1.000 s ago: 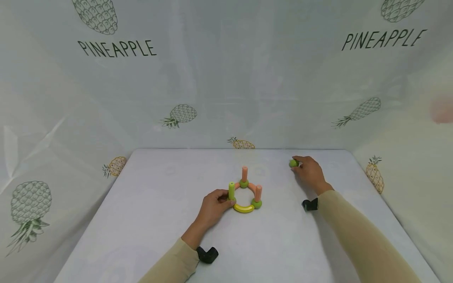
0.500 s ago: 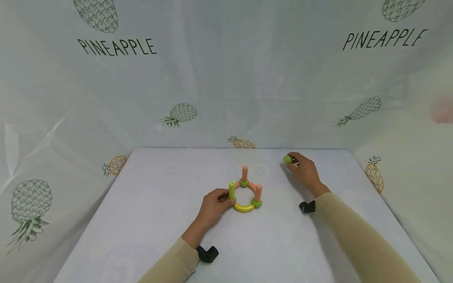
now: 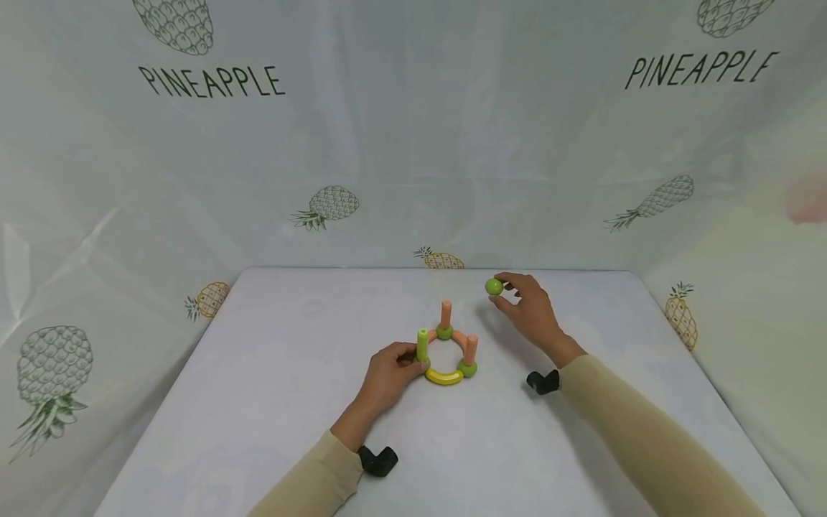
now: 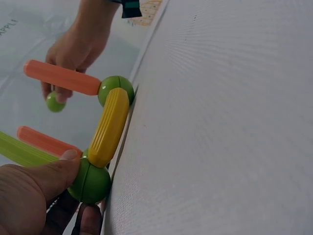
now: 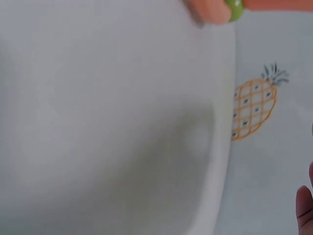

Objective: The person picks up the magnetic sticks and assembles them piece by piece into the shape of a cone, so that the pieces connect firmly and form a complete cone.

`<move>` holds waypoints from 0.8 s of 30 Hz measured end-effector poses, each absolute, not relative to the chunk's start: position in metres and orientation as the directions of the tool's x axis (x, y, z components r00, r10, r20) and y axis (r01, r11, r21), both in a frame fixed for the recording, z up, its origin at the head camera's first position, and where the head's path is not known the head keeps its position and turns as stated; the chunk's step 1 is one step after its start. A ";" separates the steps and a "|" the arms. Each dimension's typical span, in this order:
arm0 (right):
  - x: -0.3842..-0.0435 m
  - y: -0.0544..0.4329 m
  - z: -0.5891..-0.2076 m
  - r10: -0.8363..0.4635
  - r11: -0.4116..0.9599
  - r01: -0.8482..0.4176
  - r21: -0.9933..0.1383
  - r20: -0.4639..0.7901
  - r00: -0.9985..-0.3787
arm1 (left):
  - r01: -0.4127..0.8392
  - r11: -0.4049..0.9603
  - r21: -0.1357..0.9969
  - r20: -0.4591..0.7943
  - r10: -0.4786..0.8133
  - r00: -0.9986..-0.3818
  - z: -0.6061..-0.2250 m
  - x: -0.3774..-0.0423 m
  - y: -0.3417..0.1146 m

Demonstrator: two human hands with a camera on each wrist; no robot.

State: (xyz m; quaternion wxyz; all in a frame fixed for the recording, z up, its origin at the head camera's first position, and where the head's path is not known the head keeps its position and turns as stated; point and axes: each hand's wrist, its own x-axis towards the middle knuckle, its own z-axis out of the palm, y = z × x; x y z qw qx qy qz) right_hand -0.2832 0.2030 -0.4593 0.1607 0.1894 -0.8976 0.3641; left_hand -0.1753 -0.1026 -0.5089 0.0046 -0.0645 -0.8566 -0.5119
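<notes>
A small ring of magnetic-looking building pieces stands mid-table: green balls joined by a yellow curved rod [image 3: 444,378] in front and orange curved rods [image 3: 459,339] behind. Upright on the balls are a light green rod [image 3: 423,345] at the left and two orange rods, one at the back [image 3: 446,314] and one at the right [image 3: 471,350]. With thumb and fingers, my left hand [image 3: 388,377] grips the left green ball [image 4: 92,183] under the light green rod. My right hand [image 3: 533,310] pinches a loose green ball [image 3: 494,286] in the air, behind and right of the ring.
The white table [image 3: 291,316] ends at a back edge close behind the right hand. A pineapple-print cloth [image 3: 413,143] hangs behind it and at both sides. Black wrist devices sit under the left [image 3: 377,461] and right [image 3: 543,382] wrists.
My right hand has carried the loose green ball leftward and slightly up, toward the back of the ring. The left hand and the ring stay in place.
</notes>
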 end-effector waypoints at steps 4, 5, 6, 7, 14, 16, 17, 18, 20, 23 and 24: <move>-0.275 0.187 -0.447 -0.232 0.621 -0.472 -0.626 0.429 -0.873 | 0.112 0.467 0.877 0.072 0.104 -0.992 -0.508 -0.176 -0.103; -0.273 0.183 -0.445 -0.236 0.612 -0.472 -0.635 0.423 -0.875 | 0.113 0.465 0.878 0.072 0.104 -0.992 -0.508 -0.176 -0.103; -0.272 0.179 -0.442 -0.239 0.606 -0.469 -0.642 0.415 -0.878 | 0.112 0.464 0.879 0.072 0.104 -0.992 -0.507 -0.176 -0.103; -0.270 0.175 -0.439 -0.244 0.598 -0.468 -0.651 0.408 -0.880 | 0.109 0.461 0.881 0.069 0.103 -0.992 -0.507 -0.176 -0.103; -0.259 0.156 -0.423 -0.288 0.547 -0.484 -0.683 0.389 -0.875 | 0.108 0.463 0.880 0.067 0.103 -0.992 -0.507 -0.176 -0.103; -0.258 0.151 -0.421 -0.304 0.539 -0.489 -0.686 0.383 -0.872 | 0.109 0.466 0.878 0.069 0.103 -0.992 -0.507 -0.176 -0.103; -0.257 0.150 -0.420 -0.310 0.536 -0.490 -0.688 0.379 -0.872 | 0.110 0.468 0.877 0.069 0.104 -0.992 -0.507 -0.176 -0.103; -0.256 0.148 -0.420 -0.317 0.536 -0.492 -0.685 0.377 -0.870 | 0.110 0.470 0.876 0.069 0.104 -0.992 -0.506 -0.176 -0.103; -0.255 0.145 -0.420 -0.326 0.529 -0.490 -0.693 0.366 -0.871 | 0.109 0.473 0.875 0.067 0.104 -0.992 -0.506 -0.176 -0.102; -0.253 0.143 -0.421 -0.342 0.529 -0.487 -0.695 0.351 -0.872 | 0.104 0.471 0.876 0.061 0.105 -0.993 -0.506 -0.175 -0.102; -0.253 0.142 -0.421 -0.348 0.530 -0.485 -0.696 0.344 -0.872 | 0.103 0.471 0.876 0.060 0.105 -0.993 -0.506 -0.175 -0.102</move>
